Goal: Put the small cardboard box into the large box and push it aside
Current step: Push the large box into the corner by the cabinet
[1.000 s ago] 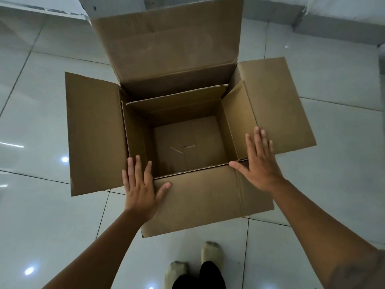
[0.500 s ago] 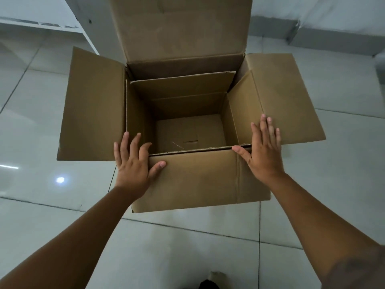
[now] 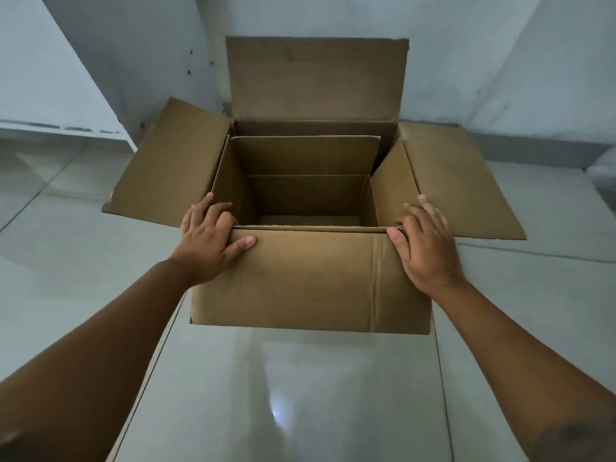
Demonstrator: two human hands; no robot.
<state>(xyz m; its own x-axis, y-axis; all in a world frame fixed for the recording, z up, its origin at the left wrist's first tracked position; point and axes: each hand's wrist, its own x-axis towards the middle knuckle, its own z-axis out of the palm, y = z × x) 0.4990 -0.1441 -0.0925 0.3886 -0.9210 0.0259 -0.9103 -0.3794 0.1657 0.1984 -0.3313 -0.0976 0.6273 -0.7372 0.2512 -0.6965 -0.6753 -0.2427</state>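
The large cardboard box (image 3: 310,278) stands on the tiled floor with all flaps open. The small cardboard box (image 3: 306,195) sits inside it, open at the top, its far flap standing upright. My left hand (image 3: 210,241) presses on the near left corner of the large box, fingers bent over the rim and thumb on the front wall. My right hand (image 3: 426,241) lies flat on the near right corner, with its thumb along the top edge. Neither hand is closed around anything.
A white wall (image 3: 466,61) rises right behind the box, and the upright far flap (image 3: 316,78) is close to it. A wall corner with a ledge (image 3: 66,128) juts in at the left. Glossy grey floor tiles (image 3: 283,395) lie between me and the box.
The large box, with the small box inside, has slid away from me across the floor toward the wall. Both hands stayed on its near corners. My feet have left the view.
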